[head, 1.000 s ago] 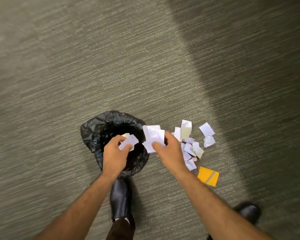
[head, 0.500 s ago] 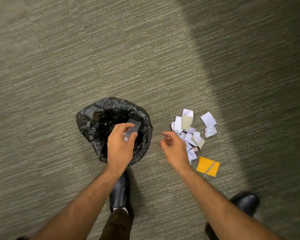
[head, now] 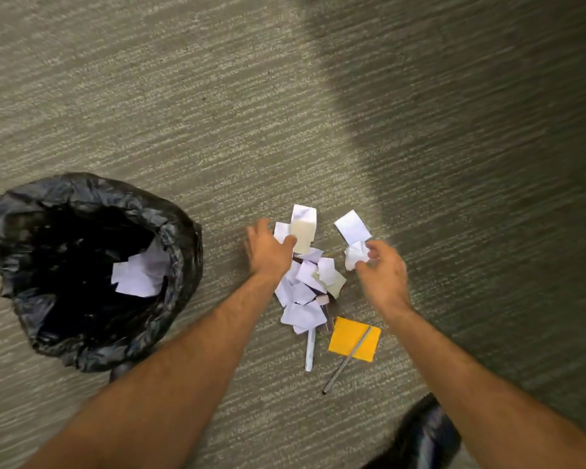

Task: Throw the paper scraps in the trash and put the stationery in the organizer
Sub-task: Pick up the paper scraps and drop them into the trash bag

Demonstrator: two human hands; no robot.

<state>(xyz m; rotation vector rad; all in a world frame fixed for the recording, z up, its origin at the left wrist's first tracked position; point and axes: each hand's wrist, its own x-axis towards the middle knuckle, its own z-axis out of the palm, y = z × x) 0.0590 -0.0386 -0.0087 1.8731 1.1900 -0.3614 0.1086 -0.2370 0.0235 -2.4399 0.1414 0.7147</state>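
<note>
A pile of white paper scraps lies on the carpet. My left hand rests on its upper left edge, fingers spread over a scrap, thumb touching a beige piece. My right hand pinches a crumpled white scrap at the pile's right side. A flat white square lies just above it. Below the pile sit a yellow sticky pad, a grey pen across it and a white pen. The trash bin with a black bag stands at the left, white scraps inside.
Grey-green carpet covers the whole floor, darker in shadow at the right. A black shoe shows at the bottom right, and another dark shoe tip peeks out under the bin. No organizer is in view.
My left hand has left the bin, its scraps now inside, and come over to the pile. My right hand has moved right and closed on a crumpled scrap. The view has shifted right.
</note>
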